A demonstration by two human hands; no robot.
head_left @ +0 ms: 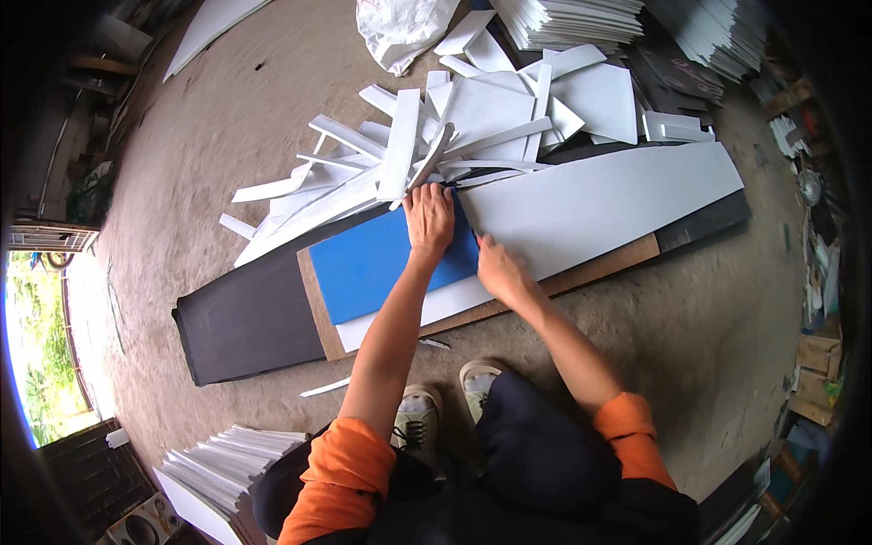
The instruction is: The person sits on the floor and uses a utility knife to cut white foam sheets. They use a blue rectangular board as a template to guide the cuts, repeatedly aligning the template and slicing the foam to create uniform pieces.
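A blue rectangular board lies on a long white foam sheet. My left hand presses on the blue board near its far right corner, with the fingers spread toward the far edge. My right hand is closed at the blue board's right edge, over the white sheet. A small dark tip shows at its fingers, but what it grips is mostly hidden. Under the sheet are a brown wooden board and a long black padded mat on the floor.
White offcuts and strips are heaped just beyond the mat. Stacks of white sheets stand at the back and by my left leg. A white sack lies at the far side. Crowded shelves line the right.
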